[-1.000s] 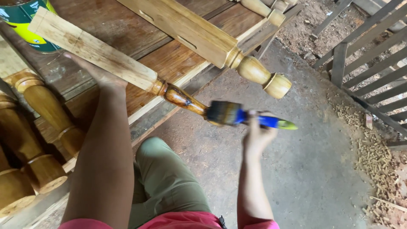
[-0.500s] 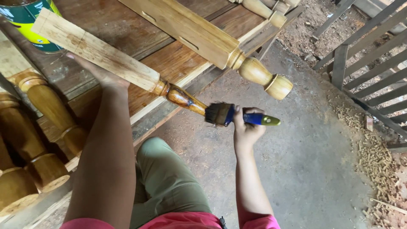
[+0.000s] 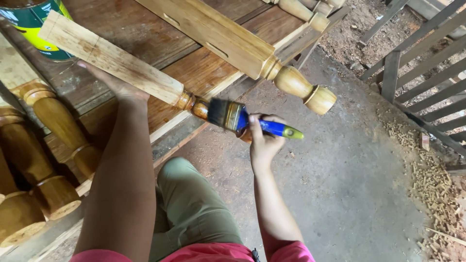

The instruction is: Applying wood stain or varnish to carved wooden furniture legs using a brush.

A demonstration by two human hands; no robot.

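My left hand (image 3: 114, 82) grips the underside of a pale square-section turned wooden leg (image 3: 111, 60), holding it up at a slant over the bench. The leg's round turned end (image 3: 196, 106) is darker and glossy. My right hand (image 3: 262, 140) holds a paintbrush with a blue handle (image 3: 264, 127); its dark bristles (image 3: 218, 112) press against that turned end.
A larger varnished leg (image 3: 228, 41) lies on the wooden bench (image 3: 145, 29) behind. Several varnished turned legs (image 3: 48, 126) lie at the left. A yellow-green paint can (image 3: 31, 24) stands top left. Concrete floor, wood chips (image 3: 432, 179) and a slatted frame (image 3: 422, 73) are at right.
The brush has travelled left along the turned end, from its tip toward the square part. The left hand and leg stayed almost still.
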